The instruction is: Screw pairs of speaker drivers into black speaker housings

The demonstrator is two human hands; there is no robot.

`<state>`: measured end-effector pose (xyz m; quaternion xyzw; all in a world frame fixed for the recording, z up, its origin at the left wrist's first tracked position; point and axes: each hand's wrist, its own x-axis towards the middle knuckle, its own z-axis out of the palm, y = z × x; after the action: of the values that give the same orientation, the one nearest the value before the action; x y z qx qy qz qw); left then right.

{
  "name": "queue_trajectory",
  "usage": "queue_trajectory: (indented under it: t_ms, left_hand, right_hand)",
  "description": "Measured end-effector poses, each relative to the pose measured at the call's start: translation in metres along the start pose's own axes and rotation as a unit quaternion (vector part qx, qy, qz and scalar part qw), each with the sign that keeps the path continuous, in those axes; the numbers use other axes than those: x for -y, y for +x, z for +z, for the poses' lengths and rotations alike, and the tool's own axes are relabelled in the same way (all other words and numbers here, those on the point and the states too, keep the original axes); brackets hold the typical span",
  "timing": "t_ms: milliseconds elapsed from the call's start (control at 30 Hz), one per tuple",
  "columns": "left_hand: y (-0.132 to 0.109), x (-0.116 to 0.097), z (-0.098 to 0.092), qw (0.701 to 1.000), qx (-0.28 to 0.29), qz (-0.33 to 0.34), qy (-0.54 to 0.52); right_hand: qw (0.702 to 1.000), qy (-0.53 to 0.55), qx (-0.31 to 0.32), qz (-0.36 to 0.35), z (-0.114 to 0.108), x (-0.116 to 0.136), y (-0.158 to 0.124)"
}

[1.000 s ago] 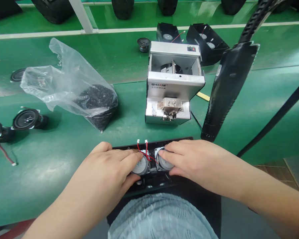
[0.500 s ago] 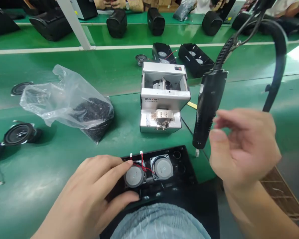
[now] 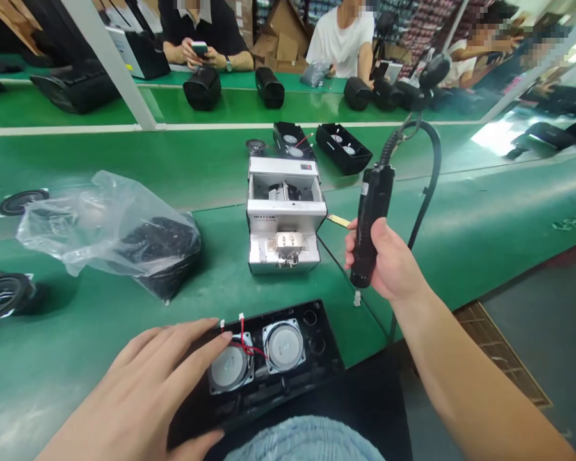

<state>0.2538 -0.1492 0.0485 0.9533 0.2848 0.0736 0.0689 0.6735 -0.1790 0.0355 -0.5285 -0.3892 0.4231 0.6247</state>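
Note:
A black speaker housing (image 3: 329, 342) lies open side up at the near edge, with two round speakers (image 3: 284, 346) and red wires with white plugs (image 3: 241, 317) in it. My left hand (image 3: 148, 378) spans its left end, fingers at the far edge and thumb near the close edge, holding it. To the right, my right hand (image 3: 388, 259) is wrapped round a hanging black electric screwdriver (image 3: 375, 198). Its tip (image 3: 358, 298) points down, above the bench and apart from the housing. Behind the housing stands a silver WEIXIN screw feeder (image 3: 288, 211).
A clear plastic bag (image 3: 163, 246) with dark contents lies left of the feeder. Loose speakers (image 3: 4, 294) are at far left. Two more housings (image 3: 344, 148) stand behind the feeder. A cable (image 3: 432, 173) loops from the screwdriver. Co-workers (image 3: 343, 38) sit across the bench.
My right hand has closed round the screwdriver, which it was beside before. The view has tilted up, showing more people opposite. My left hand stays at the housing's left end.

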Motion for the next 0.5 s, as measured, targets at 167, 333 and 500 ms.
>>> queue_trajectory:
  t_ms: [167,333,500]
  left_hand:
    - [0.002,-0.004,0.006,0.999,-0.021,-0.002,-0.025]
    - [0.02,-0.017,0.0,0.997,-0.034,-0.012,-0.068]
    - [0.027,-0.021,-0.007,0.994,-0.022,-0.025,-0.105]
  right_hand:
    - [0.998,0.013,-0.016,-0.063,0.004,0.023,-0.012]
    - [0.989,0.033,-0.034,-0.143,0.041,0.07,-0.007]
    - [0.966,0.043,-0.026,-0.255,0.094,0.095,0.015]
